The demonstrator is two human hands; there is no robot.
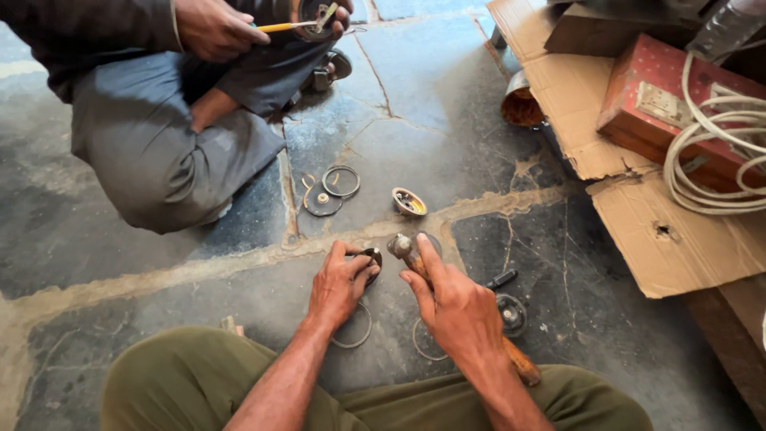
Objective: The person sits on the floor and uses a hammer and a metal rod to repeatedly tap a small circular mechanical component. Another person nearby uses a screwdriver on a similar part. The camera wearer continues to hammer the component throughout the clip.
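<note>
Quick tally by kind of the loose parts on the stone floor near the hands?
Thin wire rings: 3
Round dark discs or caps: 2
Small shallow bowl-shaped part: 1
Hammer, in the right hand: 1
Small round part under the left hand: 1
Total: 8

Floor layout: round part (369, 259) under left hand (339, 286), just left of hammer (415, 259) in right hand (455, 307). Rings (331, 191) and cap (409, 202) lie beyond. Cardboard (670, 239) right, cable coil (714, 152) on it.
</note>
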